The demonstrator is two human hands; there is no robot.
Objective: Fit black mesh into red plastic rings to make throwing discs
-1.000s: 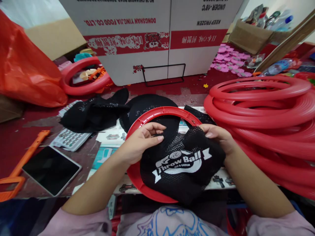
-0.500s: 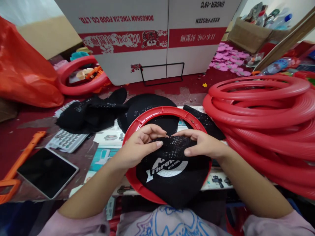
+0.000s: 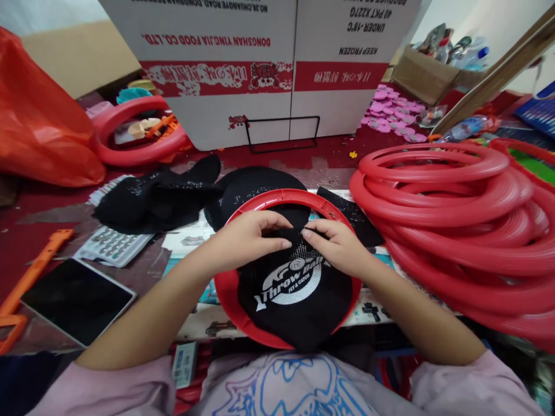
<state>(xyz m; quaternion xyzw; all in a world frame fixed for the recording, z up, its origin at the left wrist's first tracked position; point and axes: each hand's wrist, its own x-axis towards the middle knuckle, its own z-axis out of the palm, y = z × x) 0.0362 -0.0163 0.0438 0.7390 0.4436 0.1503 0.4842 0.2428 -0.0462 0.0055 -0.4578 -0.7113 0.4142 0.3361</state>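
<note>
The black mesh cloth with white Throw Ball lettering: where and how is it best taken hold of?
I'd pinch the black mesh cloth at its far edge, left hand and right hand coming from their own sides. It looks thin and limp, so a thumb-and-finger pinch suits it; that edge seems to cross the open middle of the red plastic ring.

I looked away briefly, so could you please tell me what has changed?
The right hand has moved left from the right edge of the black mesh and now pinches its upper edge, near the left hand. The mesh's right side, earlier spread past the red ring, has drawn inward. The left hand and ring stay roughly in place.
</note>
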